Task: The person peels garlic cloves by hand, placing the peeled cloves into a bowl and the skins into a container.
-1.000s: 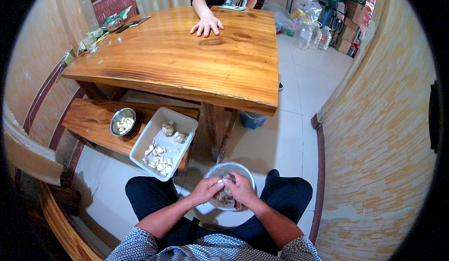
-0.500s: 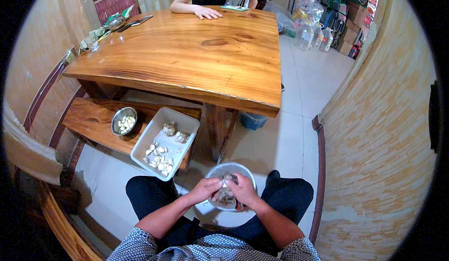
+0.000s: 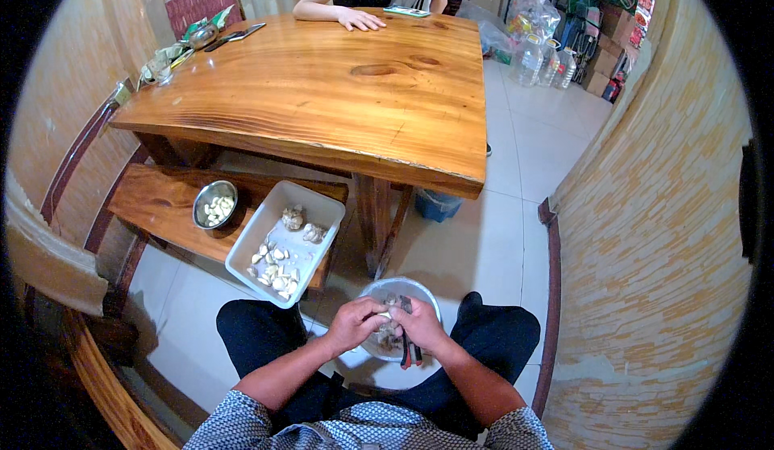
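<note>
My left hand [image 3: 355, 326] and my right hand [image 3: 421, 326] meet over a pale round bin [image 3: 434, 305] between my knees. A whitish garlic clove [image 3: 386, 314] is pinched between their fingertips. Held in my right hand is also a pair of pliers or snips with red-and-black handles [image 3: 410, 355]; its handles hang below the palm, and its working end is partly hidden by the fingers. Dry garlic skins [image 3: 389, 342] lie inside the bin. To the left, a white plastic tray [image 3: 242, 266] holds garlic bulbs [image 3: 293, 218] and several loose cloves [image 3: 276, 277].
A metal bowl [image 3: 198, 217] of peeled cloves stands on the wooden bench [image 3: 153, 194], beside the tray. Ahead is a large wooden table [image 3: 306, 87], where a person rests a hand [image 3: 360, 20] near a phone. A blue bin [image 3: 437, 207] stands under it; a wall [image 3: 645, 272] rises at right.
My fingers have shifted slightly around the clove. The red-and-black handles have swung into fuller view below my right hand. The view has moved a little.
</note>
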The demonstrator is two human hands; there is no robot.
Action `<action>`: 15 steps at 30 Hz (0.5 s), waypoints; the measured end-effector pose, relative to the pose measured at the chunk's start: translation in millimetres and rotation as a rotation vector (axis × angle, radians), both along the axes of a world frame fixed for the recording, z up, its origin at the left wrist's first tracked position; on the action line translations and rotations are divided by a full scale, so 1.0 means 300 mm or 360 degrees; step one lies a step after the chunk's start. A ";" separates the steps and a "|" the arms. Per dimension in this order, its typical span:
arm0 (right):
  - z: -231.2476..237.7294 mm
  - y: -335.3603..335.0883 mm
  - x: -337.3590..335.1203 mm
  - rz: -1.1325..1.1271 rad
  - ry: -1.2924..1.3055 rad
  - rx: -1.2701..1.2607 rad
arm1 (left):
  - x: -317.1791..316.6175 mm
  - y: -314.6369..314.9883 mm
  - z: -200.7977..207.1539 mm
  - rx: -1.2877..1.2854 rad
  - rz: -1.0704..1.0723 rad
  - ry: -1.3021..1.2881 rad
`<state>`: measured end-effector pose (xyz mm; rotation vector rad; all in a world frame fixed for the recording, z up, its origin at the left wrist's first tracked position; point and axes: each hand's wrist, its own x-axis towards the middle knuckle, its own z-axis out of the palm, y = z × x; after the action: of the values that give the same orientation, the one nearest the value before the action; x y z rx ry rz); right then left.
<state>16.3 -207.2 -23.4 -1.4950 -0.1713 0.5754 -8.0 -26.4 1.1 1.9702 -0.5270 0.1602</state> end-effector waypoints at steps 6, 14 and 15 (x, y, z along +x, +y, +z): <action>-0.009 0.020 0.013 -0.0363 -0.0035 0.0004 | -0.007 -0.033 -0.035 -0.0994 0.0182 0.1206; 0.097 0.036 0.016 -0.0380 -0.0080 0.0110 | 0.027 -0.027 -0.023 -0.1883 -0.0016 0.1639; 0.095 0.045 0.010 -0.0380 -0.0187 0.0066 | 0.017 -0.033 -0.015 -0.1936 -0.0005 0.1709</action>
<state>19.4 -193.7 5.1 -1.4840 -0.0929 0.2910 -2.9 -36.4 -3.5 0.6483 0.2758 -0.4738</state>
